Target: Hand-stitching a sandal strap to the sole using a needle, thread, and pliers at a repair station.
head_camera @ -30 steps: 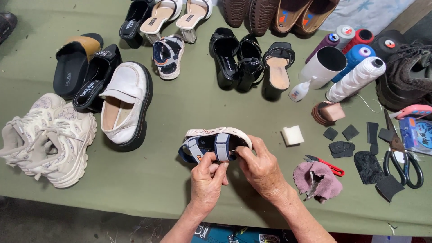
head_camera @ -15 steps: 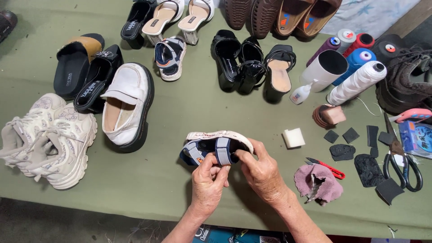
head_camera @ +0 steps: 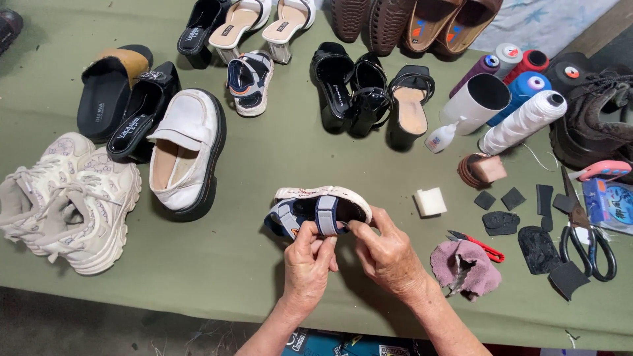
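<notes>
A small child's sandal point(head_camera: 320, 206) with navy and grey straps and a white sole lies on its side on the green table cloth point(head_camera: 264, 165), near the front edge. My left hand point(head_camera: 308, 264) pinches its grey middle strap from below. My right hand point(head_camera: 389, 254) grips the sandal's edge and strap on the right side. Its matching sandal point(head_camera: 249, 80) lies further back among other shoes.
White sneakers point(head_camera: 66, 198), a white loafer point(head_camera: 188, 151), black sandals point(head_camera: 132, 109) and heels point(head_camera: 369, 92) fill the back and left. On the right: thread cones point(head_camera: 521, 122), a glue bottle point(head_camera: 440, 137), a white block point(head_camera: 430, 201), a pink cloth point(head_camera: 465, 267), red snips point(head_camera: 478, 242), scissors point(head_camera: 587, 231), black patches point(head_camera: 537, 247).
The sandal and both hands have shifted slightly toward me. My fingers have closed tighter on the grey strap.
</notes>
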